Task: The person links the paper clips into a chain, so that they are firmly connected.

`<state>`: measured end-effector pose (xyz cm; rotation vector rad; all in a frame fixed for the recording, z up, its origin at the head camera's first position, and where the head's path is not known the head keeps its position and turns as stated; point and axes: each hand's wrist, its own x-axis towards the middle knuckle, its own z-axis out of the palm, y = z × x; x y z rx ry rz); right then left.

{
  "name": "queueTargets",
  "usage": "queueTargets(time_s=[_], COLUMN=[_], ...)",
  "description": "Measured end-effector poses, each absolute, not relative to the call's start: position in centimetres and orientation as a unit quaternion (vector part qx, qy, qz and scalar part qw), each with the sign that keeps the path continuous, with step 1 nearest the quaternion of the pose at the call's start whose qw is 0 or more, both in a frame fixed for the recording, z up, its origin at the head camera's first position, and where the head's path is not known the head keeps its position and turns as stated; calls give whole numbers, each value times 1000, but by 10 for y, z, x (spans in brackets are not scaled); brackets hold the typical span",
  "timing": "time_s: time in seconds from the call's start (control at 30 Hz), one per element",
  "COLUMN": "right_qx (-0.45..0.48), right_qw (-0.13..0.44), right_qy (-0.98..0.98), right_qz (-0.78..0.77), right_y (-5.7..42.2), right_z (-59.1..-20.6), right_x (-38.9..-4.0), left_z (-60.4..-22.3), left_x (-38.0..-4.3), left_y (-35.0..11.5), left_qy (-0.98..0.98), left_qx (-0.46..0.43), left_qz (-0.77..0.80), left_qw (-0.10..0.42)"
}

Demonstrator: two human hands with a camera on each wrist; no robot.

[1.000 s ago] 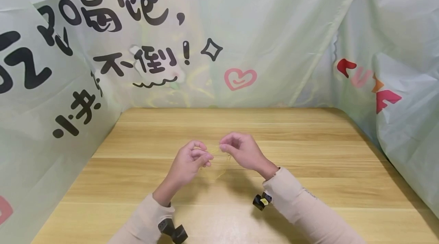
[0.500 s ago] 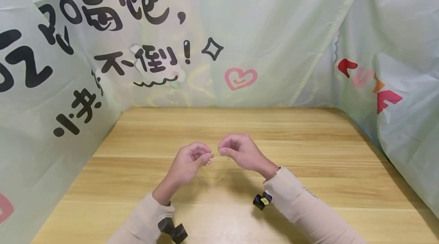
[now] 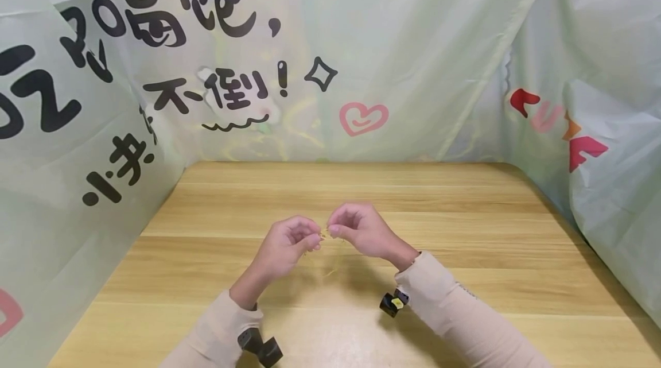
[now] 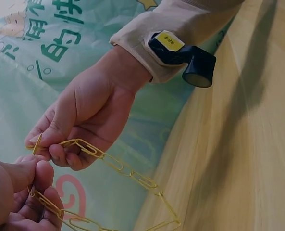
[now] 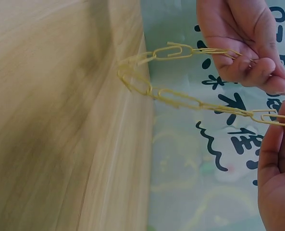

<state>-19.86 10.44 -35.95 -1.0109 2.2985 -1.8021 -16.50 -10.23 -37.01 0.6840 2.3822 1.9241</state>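
Observation:
A chain of yellow paper clips [image 4: 144, 181] hangs in a loop between my two hands, above the wooden table. In the head view my left hand [image 3: 286, 246] pinches one end of it with thumb and fingertips. My right hand [image 3: 364, 231] pinches the other end, its fingertips close to those of the left. Seen from the left wrist, an end clip [image 4: 37, 144] stands up from the left fingertips and crosses the clip in the right hand; whether they are linked I cannot tell. The loop's low part [image 5: 128, 77] sags away from both hands in the right wrist view.
The wooden table [image 3: 413, 190] spreads under both hands. Pale printed cloth [image 3: 413, 58] with lettering and a pink heart closes off the back and both sides. Black cameras sit on the left cuff [image 3: 260, 348] and the right cuff [image 3: 395, 302].
A stretch of chain showed between the hands a second ago. Since then the left fingers have closed into a pinch, and the clip ends have come together between the fingertips.

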Motion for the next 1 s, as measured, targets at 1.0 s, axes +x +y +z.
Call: queueTargets(time_s=[1.0], right_qx=[-325], right_qw=[-13], right_qy=[745], right_qz=[-582], right_y=[104], right_z=[-363], right_x=[-197], left_z=[-367], left_x=[-163], left_y=[-96], left_qy=[748], left_qx=[202], left_qz=[630], left_qw=[37])
